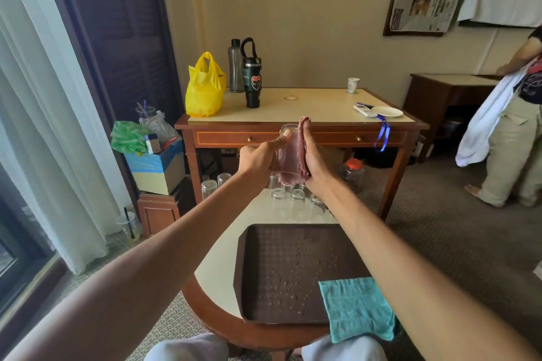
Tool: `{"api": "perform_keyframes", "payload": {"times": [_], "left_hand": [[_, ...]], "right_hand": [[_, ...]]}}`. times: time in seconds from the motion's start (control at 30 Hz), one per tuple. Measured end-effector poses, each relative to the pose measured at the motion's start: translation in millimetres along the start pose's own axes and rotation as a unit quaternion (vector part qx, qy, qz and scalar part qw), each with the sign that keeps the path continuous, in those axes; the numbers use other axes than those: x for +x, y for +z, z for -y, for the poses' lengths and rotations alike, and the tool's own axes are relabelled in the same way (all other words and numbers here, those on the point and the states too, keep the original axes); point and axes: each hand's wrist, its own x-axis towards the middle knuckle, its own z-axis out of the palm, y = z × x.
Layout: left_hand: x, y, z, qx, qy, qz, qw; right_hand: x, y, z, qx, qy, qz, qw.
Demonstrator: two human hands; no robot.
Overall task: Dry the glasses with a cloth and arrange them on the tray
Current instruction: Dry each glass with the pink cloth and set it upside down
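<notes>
soft window daylight, wide-angle edge distortion

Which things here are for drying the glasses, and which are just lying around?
For the job: glass in the left hand, pink cloth pressed by the right hand, upturned glasses on the round table, brown tray, probably the teal cloth.
Just lying about: yellow plastic bag, grey water bottle, black tumbler, paper cup, white saucer, red-lidded jar.
</notes>
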Motion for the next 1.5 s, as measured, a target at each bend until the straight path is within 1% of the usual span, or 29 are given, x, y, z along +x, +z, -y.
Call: {"api": "perform_keyframes", "payload": {"times": [0.2, 0.3, 0.37, 0.47, 0.57, 0.7, 0.77, 0.83, 0.93, 1.0, 1.07, 1.1, 1.23, 1.33, 1.4, 1.5], "left_hand": [[-6, 6, 2, 0.037, 0.063, -0.026, 0.997], [-10, 14, 6, 0.069, 0.073, -0.055, 0.993], [-14, 21, 9, 0.097, 0.069, -0.070, 0.990], [-20, 27, 9, 0.129, 0.086, -0.041, 0.987], [-14, 26, 8, 0.118, 0.104, -0.021, 0.987], [-5, 29, 14, 0.133, 0.123, -0.052, 0.982], [-1, 30, 15, 0.126, 0.139, -0.074, 0.979], [3, 28, 11, 0.111, 0.150, -0.092, 0.978], [4, 20, -1, 0.078, 0.137, -0.102, 0.982], [6, 14, -3, 0.065, 0.135, -0.099, 0.984], [7, 11, -1, 0.056, 0.128, -0.089, 0.986], [7, 11, 0, 0.050, 0.123, -0.083, 0.988], [2, 13, 2, 0.039, 0.101, -0.055, 0.993], [-6, 16, 7, 0.049, 0.093, -0.044, 0.993], [-8, 19, 12, 0.070, 0.126, -0.041, 0.989], [-2, 21, 20, 0.125, 0.179, -0.079, 0.973]], "right_hand": [[5, 5, 5, -0.042, -0.015, -0.020, 0.999], [2, 8, 3, -0.053, -0.021, -0.006, 0.998], [-1, 9, 2, -0.065, -0.040, -0.006, 0.997], [-3, 10, 4, -0.085, -0.062, -0.002, 0.994], [-5, 11, 6, -0.086, -0.079, -0.015, 0.993], [-2, 15, 5, -0.100, -0.074, 0.001, 0.992], [-3, 17, 1, -0.111, -0.059, -0.004, 0.992], [-6, 16, -5, -0.141, -0.044, 0.018, 0.989], [-16, 16, -11, -0.151, -0.069, 0.040, 0.985], [-16, 19, -13, -0.152, -0.084, 0.038, 0.984], [-15, 27, -12, -0.143, -0.122, 0.036, 0.981], [-13, 30, -12, -0.133, -0.139, 0.027, 0.981], [-11, 32, 0, -0.108, -0.161, -0.021, 0.981], [-8, 30, 16, -0.106, -0.148, -0.064, 0.981], [-3, 30, 19, -0.099, -0.113, -0.081, 0.985], [-1, 29, 19, -0.012, -0.040, -0.055, 0.998]]}}
